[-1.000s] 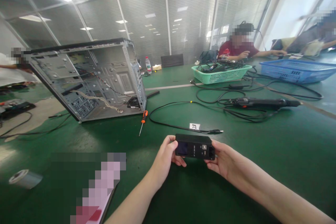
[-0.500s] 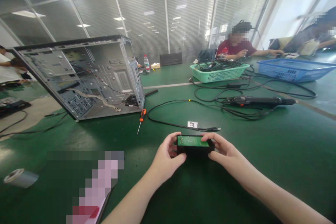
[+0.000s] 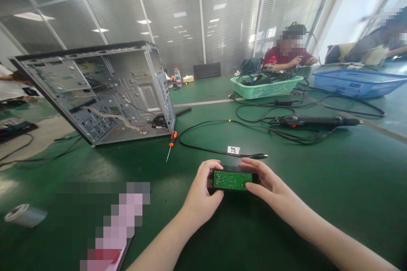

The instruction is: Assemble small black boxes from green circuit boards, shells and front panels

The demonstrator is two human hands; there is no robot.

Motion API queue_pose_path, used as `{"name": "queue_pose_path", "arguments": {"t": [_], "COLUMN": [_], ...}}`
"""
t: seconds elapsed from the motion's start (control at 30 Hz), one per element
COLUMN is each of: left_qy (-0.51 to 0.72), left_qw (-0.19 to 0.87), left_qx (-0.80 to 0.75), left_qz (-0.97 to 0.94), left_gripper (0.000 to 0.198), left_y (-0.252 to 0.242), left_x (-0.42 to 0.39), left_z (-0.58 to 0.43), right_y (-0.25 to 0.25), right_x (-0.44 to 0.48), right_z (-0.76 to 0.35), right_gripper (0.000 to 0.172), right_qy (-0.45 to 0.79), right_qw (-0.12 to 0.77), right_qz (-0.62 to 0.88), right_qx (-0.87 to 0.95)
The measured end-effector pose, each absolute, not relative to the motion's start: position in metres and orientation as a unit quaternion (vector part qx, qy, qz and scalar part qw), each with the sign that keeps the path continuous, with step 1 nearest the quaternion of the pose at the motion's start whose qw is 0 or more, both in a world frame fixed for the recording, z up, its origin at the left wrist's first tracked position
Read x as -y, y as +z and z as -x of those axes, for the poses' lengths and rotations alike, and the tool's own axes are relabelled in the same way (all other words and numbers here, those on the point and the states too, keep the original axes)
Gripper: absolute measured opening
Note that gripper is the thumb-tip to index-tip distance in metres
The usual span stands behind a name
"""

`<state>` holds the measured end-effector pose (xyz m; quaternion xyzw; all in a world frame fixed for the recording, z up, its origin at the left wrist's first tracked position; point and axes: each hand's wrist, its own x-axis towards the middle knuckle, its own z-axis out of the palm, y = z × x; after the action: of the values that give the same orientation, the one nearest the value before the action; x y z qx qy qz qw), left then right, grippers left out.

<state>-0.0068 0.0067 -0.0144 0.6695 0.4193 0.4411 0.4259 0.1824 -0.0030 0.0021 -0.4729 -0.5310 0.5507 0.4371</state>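
Between my hands is a small black case with a green circuit board (image 3: pixel 233 180) set in its open face, the board turned toward me. My left hand (image 3: pixel 203 186) is wrapped around the left end, thumb on the lower edge and fingers on the upper. At the right end my right hand (image 3: pixel 269 182) holds the case, its thumb on the board's right part and its fingers along the top. Just beyond lies a cable's plug end (image 3: pixel 259 156), beside a white numbered label (image 3: pixel 233 150).
An open metal computer case (image 3: pixel 127 89) stands at left, with an orange-handled screwdriver (image 3: pixel 171 142) before it. Farther right lie a black electric screwdriver (image 3: pixel 314 121), a green basket (image 3: pixel 267 89) of cables and a blue basket (image 3: pixel 356 84). A tape roll (image 3: pixel 26 215) is at lower left. Other people sit behind.
The black case has tipped so its circuit board faces me more fully. My right thumb has moved from the case's near side onto the board, and my right fingers now lie along the far edge.
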Motion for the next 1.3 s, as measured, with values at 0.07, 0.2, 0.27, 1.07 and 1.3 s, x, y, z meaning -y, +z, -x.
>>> {"name": "queue_pose_path", "arguments": {"t": [0.07,0.2,0.27,1.07,1.3], "left_qy": [0.436,0.435,0.432,0.421,0.344], "left_qw": [0.417,0.412,0.413,0.185,0.346], "left_qx": [-0.420,-0.431,-0.435,-0.427,-0.501], "left_qz": [-0.678,-0.675,-0.674,-0.779,-0.714], "left_gripper": [0.044,0.046,0.049,0.045,0.067], "left_y": [-0.014,-0.010,-0.009,0.005,0.001], "left_x": [-0.005,-0.003,-0.002,0.002,0.001], "left_z": [0.006,0.006,0.006,0.009,0.008], "right_y": [0.003,0.001,0.001,0.001,0.001], "right_x": [0.002,0.000,0.001,0.008,0.000], "right_z": [-0.183,-0.183,-0.183,-0.184,-0.186], "right_gripper": [0.060,0.055,0.053,0.037,0.046], "right_qy": [0.546,0.539,0.532,0.308,0.617], "right_qw": [0.457,0.444,0.446,0.429,0.407], "right_qz": [0.477,0.488,0.479,0.476,0.528], "right_qx": [0.515,0.524,0.537,0.703,0.418]}}
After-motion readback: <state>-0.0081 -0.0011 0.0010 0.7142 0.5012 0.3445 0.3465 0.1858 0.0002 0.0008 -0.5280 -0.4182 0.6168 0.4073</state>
